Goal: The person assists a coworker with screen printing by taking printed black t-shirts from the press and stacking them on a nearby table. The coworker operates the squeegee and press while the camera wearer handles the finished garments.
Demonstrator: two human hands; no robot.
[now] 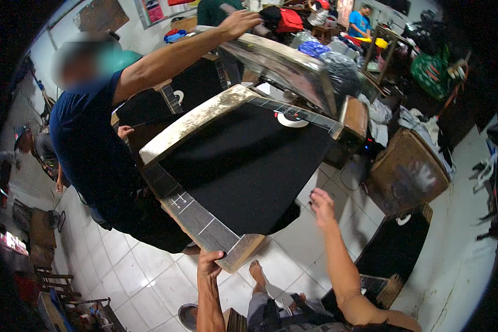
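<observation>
Extending ahead of L fingers, the board [206, 222] has its near corner pinched by L hand [209, 263], thumb on top. R hand [322, 206], fingers loosely apart, holds nothing, near black cloth [232, 166]. Board prob. stiff, rather heavy, cloth soft; best hold: bare end edges.

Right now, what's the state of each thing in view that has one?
Left hand: closed on the board's near corner
Right hand: open, holding nothing
Board: largely cloth-covered, gripped at one corner
Black cloth: spread over the board
Co-worker's arm: raised, outstretched
Green bag: bulging
Fan: can't tell if running
</observation>
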